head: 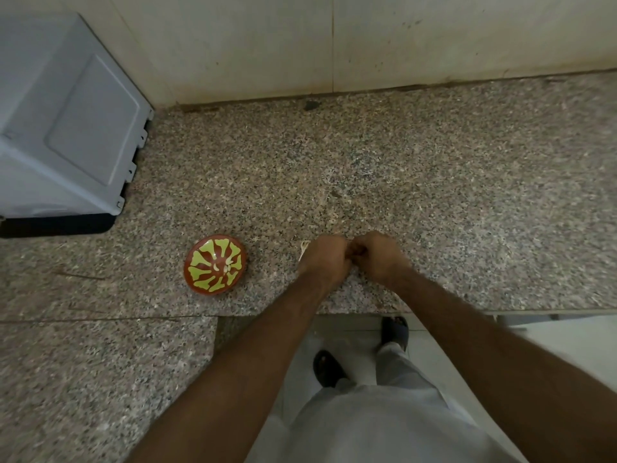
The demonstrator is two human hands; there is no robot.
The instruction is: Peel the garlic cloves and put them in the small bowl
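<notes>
Head view, looking down: both hands meeting knuckle to knuckle above the near edge of a speckled granite worktop point(434, 168), polished, pinkish-grey, with a second slab joining it at lower left. Left hand point(325, 260) with fingers point(337, 243) curled tight inward; right hand point(379, 257) likewise curled, thumbs pressed toward each other at the meeting point. Something small pinched between them, presumably a garlic clove point(351, 252), but almost wholly hidden, so its long axis and pointing direction cannot be told. Pale papery scrap of garlic skin point(304, 246) lying on the stone just beyond the left hand, thin and curled, roughly running away from the viewer. Small bowl point(215, 264) well to the left of the hands, round, glossy red-brown ceramic with a yellow-green petal pattern radiating from the centre; a few small pale peeled cloves point(224, 268) resting near its middle. Grey boxy plastic appliance point(66, 128) at far left on the worktop, smooth panelled side, dark base. Off-white wall point(367, 41) behind, faintly stained. Below the edge, light trousers and dark sandals on a pale tiled floor point(567, 342).
</notes>
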